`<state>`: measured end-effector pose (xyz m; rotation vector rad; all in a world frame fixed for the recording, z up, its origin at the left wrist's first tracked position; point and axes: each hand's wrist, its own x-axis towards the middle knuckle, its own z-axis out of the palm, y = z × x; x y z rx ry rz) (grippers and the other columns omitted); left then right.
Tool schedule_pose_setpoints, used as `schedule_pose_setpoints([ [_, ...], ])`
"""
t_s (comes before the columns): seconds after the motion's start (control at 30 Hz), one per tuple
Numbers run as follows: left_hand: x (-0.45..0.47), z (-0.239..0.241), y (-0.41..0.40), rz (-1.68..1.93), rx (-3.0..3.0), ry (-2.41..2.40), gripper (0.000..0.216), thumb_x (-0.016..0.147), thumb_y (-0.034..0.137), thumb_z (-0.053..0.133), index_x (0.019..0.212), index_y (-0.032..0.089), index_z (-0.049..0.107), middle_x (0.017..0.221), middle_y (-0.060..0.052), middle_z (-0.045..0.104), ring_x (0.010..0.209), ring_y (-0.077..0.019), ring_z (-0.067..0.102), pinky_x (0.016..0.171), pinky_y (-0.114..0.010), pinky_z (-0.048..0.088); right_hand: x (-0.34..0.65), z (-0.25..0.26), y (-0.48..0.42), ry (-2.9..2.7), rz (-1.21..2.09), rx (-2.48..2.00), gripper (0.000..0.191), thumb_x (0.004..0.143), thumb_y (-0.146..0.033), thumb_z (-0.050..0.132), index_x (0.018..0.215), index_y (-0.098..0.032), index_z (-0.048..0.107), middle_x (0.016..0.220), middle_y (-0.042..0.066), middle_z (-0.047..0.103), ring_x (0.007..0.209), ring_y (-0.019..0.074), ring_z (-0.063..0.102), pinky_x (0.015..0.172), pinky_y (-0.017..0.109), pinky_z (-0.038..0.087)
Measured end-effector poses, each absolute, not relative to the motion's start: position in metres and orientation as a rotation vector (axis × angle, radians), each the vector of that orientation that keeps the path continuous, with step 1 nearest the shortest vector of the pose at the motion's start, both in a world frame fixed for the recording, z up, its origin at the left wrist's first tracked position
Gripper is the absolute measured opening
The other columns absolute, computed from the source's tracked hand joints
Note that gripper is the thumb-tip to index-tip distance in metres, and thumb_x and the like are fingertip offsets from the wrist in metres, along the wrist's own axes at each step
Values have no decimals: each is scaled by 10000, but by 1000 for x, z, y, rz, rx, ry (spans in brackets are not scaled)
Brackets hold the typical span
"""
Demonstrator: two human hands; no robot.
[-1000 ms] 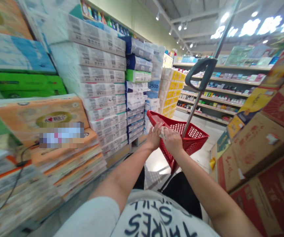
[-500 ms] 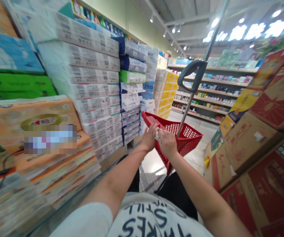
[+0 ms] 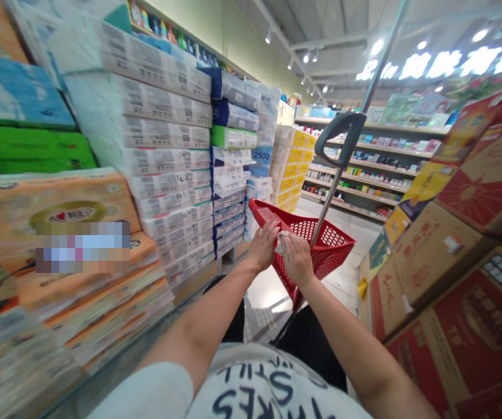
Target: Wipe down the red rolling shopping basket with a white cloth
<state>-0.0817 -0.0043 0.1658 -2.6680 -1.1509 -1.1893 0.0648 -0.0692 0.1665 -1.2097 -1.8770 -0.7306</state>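
In front of my body stands a red plastic shopping basket [image 3: 332,256] with perforated sides. My left hand [image 3: 264,249] is closed over its near edge, fingers curled on the red rim. Close beside it, my right hand [image 3: 299,259] presses a crumpled whitish wipe or tissue [image 3: 281,241] against the same edge. Part of the wipe is hidden under the fingers. From the basket rises a long metal pole with a dark grey loop handle [image 3: 342,137], which neither hand touches.
Stacked white tissue packs [image 3: 168,137] and orange packs [image 3: 80,203] line the left. Cardboard boxes [image 3: 426,250] are piled along the right. Stocked shelves [image 3: 373,154] stand at the back, beyond the pale tiled floor [image 3: 340,291].
My right hand has shifted slightly away from the left, so more of the wipe shows. The left hand stays on the basket edge. The view has turned a little.
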Motion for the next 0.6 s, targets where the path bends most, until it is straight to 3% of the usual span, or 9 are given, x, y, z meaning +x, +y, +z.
schedule_pose_setpoints([
  [0.13,-78,175,-18,-1670,-2658,-1000,475,923,166,303,1396,135,338,1485,-134,373,1406,-205,287,1160,-427,263,57,177,-72,-1836,-530,-1187,449,910,-168,392,1353,-140,460,1249,147,576,1202,236,500,1046,448,399],
  [0.27,-66,185,-39,-1959,-2658,-814,498,973,297,283,1448,156,241,1517,-130,315,1387,-199,330,1152,-385,307,45,191,-73,-1771,-465,-1140,545,940,-186,337,1477,-187,247,1451,156,383,1345,219,376,1068,431,400],
  [0.4,-57,192,-39,-2046,-2654,-961,459,972,252,277,1427,190,294,1409,-113,477,1277,-196,477,1076,-389,417,42,201,-72,-1910,-499,-1115,741,854,-130,427,1515,-171,97,1514,148,294,1414,220,253,1122,447,321],
  [0.5,-60,197,-28,-2082,-2534,-1055,400,931,175,321,1313,198,437,1290,-93,570,1184,-195,544,1038,-392,444,45,196,-74,-1969,-545,-1229,804,796,-140,487,1511,-132,119,1528,151,272,1430,245,203,1145,491,249],
  [0.6,-69,203,-20,-2196,-2238,-1162,385,896,112,328,1243,192,475,1228,-84,576,1156,-181,544,1040,-373,430,50,175,-78,-1820,-627,-1281,689,865,-226,486,1486,-114,208,1503,185,303,1408,262,256,1112,486,309],
])
